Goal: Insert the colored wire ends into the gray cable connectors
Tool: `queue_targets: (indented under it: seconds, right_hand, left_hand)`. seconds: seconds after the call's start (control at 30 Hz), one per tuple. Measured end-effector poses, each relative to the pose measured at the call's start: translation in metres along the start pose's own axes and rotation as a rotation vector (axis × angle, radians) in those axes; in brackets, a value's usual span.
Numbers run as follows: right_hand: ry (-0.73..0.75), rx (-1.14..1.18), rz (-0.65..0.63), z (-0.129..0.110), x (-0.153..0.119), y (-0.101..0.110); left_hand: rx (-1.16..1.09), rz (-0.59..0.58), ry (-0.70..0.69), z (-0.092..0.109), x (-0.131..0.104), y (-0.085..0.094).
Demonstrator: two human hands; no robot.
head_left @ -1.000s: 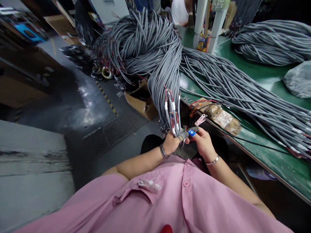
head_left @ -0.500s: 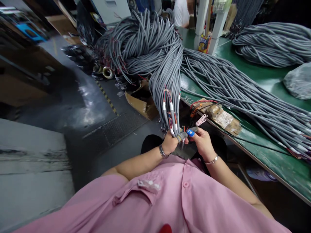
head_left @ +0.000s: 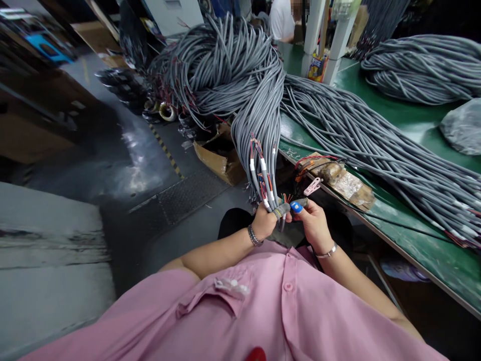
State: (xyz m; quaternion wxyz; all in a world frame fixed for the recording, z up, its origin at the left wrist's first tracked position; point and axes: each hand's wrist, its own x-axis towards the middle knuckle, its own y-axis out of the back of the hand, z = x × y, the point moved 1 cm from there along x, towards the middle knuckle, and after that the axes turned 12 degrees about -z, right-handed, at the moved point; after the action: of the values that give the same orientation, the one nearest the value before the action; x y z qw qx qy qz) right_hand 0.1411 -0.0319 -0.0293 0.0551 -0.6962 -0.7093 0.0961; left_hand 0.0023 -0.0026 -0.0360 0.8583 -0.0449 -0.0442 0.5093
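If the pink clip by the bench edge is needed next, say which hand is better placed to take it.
Probably the right hand: it is nearer the pink clip, below it in the picture, while the left hand is farther off, around the grey cables.

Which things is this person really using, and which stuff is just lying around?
Being used:
- grey cables, held by the left hand
- coloured wire ends, right by the right hand
- blue cover on the right thumb

Probably just lying about:
- pink clothespin
- open cardboard box
- colourful packet
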Motion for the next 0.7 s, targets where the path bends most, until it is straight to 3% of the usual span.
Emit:
queue_targets:
  seconds: [0.23,0.5,0.7]
  right_hand:
    - [-0.008,-0.001,-0.082,-0.0079,-0.0059,0.0003]
    - [-0.041,-0.021,-0.036,-0.0007,-0.0067,0.0078]
    - [-0.029,-0.007,-0.114,-0.0073,-0.0103,0.0078]
  left_hand:
    - [-0.051,0.018,-0.012,-0.0001,-0.0002,-0.0013]
    - [-0.049,0.035,0.022,0.0002,0.0004,-0.0011]
    - [-0.036,0.053,0.024,0.0004,0.0023,-0.0019]
